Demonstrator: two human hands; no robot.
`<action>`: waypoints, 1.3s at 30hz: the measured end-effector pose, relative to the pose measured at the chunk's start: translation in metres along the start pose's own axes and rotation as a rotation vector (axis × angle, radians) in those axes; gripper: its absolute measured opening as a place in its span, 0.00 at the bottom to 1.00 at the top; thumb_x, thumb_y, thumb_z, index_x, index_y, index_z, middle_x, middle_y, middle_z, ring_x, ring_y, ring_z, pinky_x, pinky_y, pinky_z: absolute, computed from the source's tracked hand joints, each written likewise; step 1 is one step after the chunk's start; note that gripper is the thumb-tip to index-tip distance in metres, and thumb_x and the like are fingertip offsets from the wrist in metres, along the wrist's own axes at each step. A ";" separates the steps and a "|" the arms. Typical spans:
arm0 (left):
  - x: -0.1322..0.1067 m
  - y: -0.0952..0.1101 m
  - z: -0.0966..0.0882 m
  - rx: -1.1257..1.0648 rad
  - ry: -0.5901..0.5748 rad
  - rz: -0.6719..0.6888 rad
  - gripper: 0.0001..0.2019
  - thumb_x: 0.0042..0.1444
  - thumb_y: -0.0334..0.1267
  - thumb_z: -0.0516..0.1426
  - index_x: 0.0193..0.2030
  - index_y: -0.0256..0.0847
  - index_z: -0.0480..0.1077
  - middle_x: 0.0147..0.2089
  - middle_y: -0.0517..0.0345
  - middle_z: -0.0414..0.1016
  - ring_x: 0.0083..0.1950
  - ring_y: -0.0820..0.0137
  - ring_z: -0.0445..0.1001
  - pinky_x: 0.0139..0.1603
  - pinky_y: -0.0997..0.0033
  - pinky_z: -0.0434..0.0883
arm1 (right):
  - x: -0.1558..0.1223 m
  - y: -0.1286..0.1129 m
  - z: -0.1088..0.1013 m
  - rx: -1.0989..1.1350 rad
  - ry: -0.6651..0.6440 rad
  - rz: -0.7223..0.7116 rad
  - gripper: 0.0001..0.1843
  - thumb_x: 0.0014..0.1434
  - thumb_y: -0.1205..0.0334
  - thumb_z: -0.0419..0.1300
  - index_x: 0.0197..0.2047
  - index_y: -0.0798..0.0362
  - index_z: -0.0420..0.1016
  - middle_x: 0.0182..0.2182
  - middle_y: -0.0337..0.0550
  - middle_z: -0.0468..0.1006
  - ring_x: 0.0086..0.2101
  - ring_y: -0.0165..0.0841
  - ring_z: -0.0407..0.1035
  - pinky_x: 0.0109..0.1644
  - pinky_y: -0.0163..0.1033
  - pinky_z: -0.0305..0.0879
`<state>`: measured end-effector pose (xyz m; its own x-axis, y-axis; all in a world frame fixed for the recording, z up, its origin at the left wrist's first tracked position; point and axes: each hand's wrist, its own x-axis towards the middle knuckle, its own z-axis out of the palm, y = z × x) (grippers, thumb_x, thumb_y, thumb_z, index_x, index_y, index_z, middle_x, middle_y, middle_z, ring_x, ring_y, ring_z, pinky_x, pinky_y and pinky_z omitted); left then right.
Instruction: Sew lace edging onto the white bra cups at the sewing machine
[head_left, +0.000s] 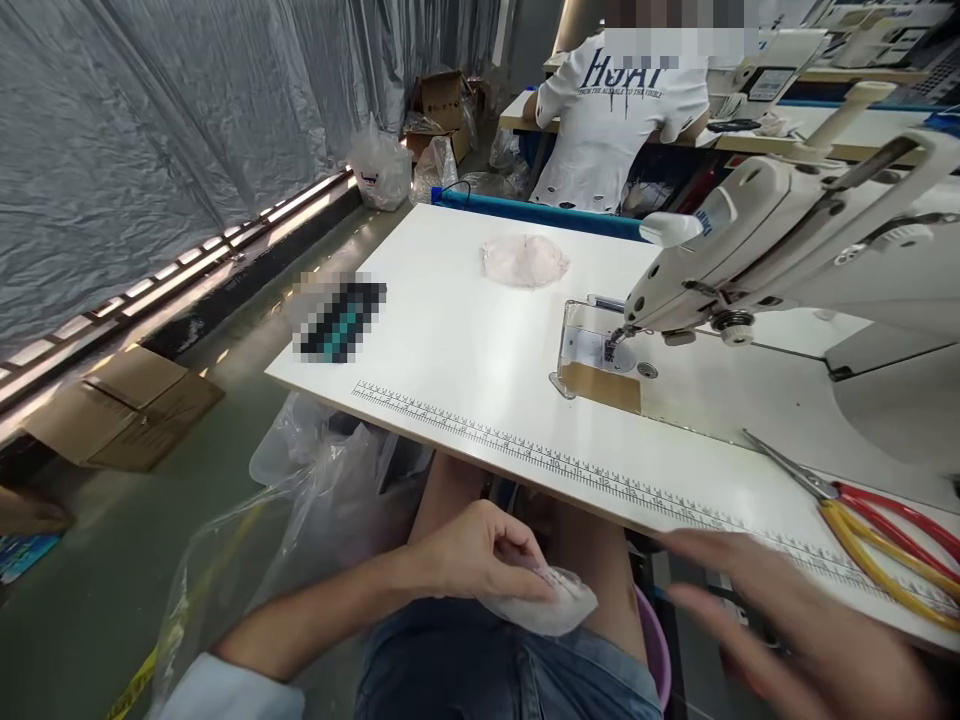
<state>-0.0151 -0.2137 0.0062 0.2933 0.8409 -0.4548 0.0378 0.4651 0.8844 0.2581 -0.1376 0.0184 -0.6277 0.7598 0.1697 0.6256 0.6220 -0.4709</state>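
Note:
My left hand (499,560) is closed over my lap, thumb and fingers pinching a small white fabric piece (551,605) with a gathered-looking edge. My right hand (802,610), smeared by motion, is at the table's front edge with thumb and fingers apart and nothing seen in it. Nearest to it on the tabletop lie scissors (840,492) with one red and one yellow handle. A pale pink, thin fabric piece (525,260) lies flat towards the back of the white table (450,330). To its right stands a white sewing machine (750,240), its needle area over a metal plate.
A printed ruler (555,462) runs along the table's front edge. A blurred-out dark object (341,320) lies at the left corner. Cardboard boxes (124,405) and plastic bags (315,500) are on the left. A person in a white shirt (615,110) sits ahead.

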 end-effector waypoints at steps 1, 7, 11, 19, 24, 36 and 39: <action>0.000 0.000 0.001 0.005 -0.002 0.003 0.18 0.39 0.46 0.66 0.31 0.32 0.78 0.24 0.59 0.71 0.25 0.76 0.64 0.26 0.78 0.59 | 0.005 -0.016 0.010 0.092 -0.159 -0.079 0.18 0.59 0.48 0.57 0.51 0.43 0.71 0.46 0.47 0.76 0.46 0.43 0.70 0.47 0.43 0.68; -0.008 0.005 0.006 0.205 0.087 0.106 0.10 0.46 0.38 0.62 0.31 0.31 0.78 0.23 0.61 0.69 0.26 0.78 0.62 0.26 0.80 0.58 | 0.024 -0.069 0.049 0.350 -0.428 0.033 0.14 0.64 0.49 0.52 0.35 0.48 0.70 0.29 0.39 0.74 0.31 0.34 0.67 0.32 0.36 0.61; -0.011 0.006 0.007 0.237 0.129 0.139 0.10 0.47 0.38 0.61 0.30 0.30 0.78 0.21 0.62 0.66 0.25 0.78 0.60 0.24 0.80 0.55 | 0.023 -0.061 0.051 0.427 -0.453 0.121 0.15 0.64 0.48 0.51 0.33 0.49 0.69 0.28 0.38 0.72 0.30 0.32 0.65 0.31 0.34 0.58; -0.007 -0.001 0.004 0.032 0.032 0.032 0.18 0.43 0.46 0.65 0.35 0.31 0.78 0.25 0.59 0.71 0.26 0.76 0.63 0.28 0.78 0.60 | 0.025 -0.064 0.051 0.626 -0.445 0.190 0.16 0.62 0.48 0.53 0.30 0.51 0.67 0.24 0.35 0.64 0.26 0.29 0.59 0.26 0.31 0.54; -0.008 -0.003 0.002 0.011 0.014 0.010 0.17 0.44 0.44 0.65 0.35 0.31 0.78 0.24 0.61 0.69 0.25 0.78 0.62 0.26 0.80 0.59 | 0.028 -0.064 0.050 0.764 -0.486 0.255 0.17 0.60 0.47 0.56 0.29 0.52 0.65 0.21 0.32 0.59 0.24 0.27 0.54 0.27 0.31 0.52; 0.004 -0.012 -0.018 -0.143 -0.144 -0.043 0.16 0.40 0.39 0.67 0.36 0.32 0.77 0.29 0.58 0.75 0.29 0.74 0.70 0.36 0.74 0.68 | 0.041 -0.044 0.054 1.196 -0.674 0.401 0.19 0.59 0.45 0.58 0.33 0.54 0.63 0.23 0.32 0.61 0.24 0.25 0.52 0.27 0.31 0.48; 0.003 -0.012 -0.019 -0.110 -0.105 -0.034 0.14 0.40 0.38 0.66 0.35 0.31 0.77 0.28 0.58 0.74 0.29 0.75 0.70 0.34 0.76 0.67 | 0.043 -0.042 0.055 1.188 -0.678 0.366 0.18 0.59 0.46 0.58 0.33 0.53 0.64 0.24 0.33 0.62 0.25 0.26 0.53 0.28 0.32 0.50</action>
<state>-0.0328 -0.2115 -0.0074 0.3922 0.7932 -0.4659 -0.0538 0.5254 0.8492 0.1797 -0.1414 -0.0018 -0.8272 0.3932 -0.4015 0.2559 -0.3725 -0.8920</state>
